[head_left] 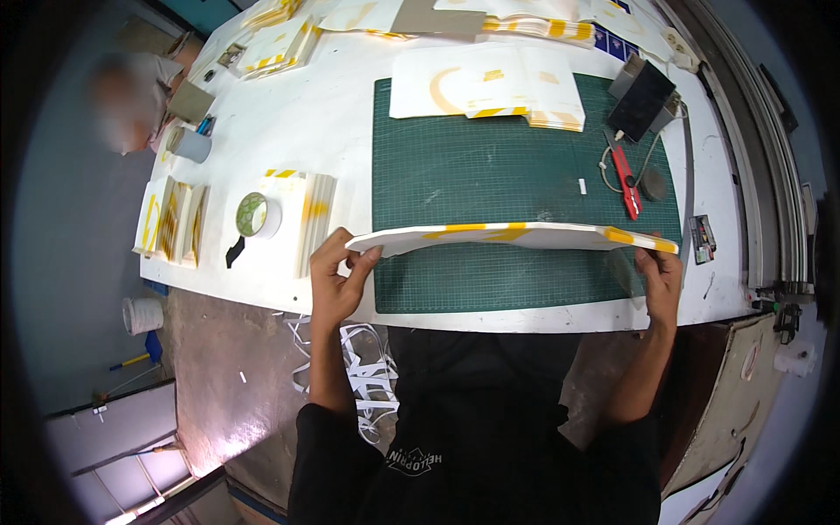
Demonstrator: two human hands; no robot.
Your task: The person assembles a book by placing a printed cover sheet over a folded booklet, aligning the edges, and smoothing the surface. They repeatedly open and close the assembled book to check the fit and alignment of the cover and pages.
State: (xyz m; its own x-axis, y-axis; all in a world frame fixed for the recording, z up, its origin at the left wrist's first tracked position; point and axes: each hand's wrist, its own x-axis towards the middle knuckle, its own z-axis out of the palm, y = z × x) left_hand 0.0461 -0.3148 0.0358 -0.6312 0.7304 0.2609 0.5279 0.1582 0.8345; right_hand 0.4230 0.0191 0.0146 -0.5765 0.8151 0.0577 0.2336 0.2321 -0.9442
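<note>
Between my hands a white and yellow printed sheet (542, 236) is held on edge above the green cutting mat (472, 166), bowed along its length. My left hand (337, 273) pinches its left end, thumb on the near side. At the other end my right hand (658, 273) grips the sheet's right edge. A red utility knife (627, 182) lies on the mat beyond my right hand. Farther back, a stack of white and yellow printed sheets (490, 83) rests across the mat's far edge.
Left of the mat, a tape roll (257, 215) sits on stacked printed sheets (317, 214). A phone (641, 99) leans on a stand at the right. Another person (131, 101) is at the table's left side. White strips (372, 381) lie on the floor below.
</note>
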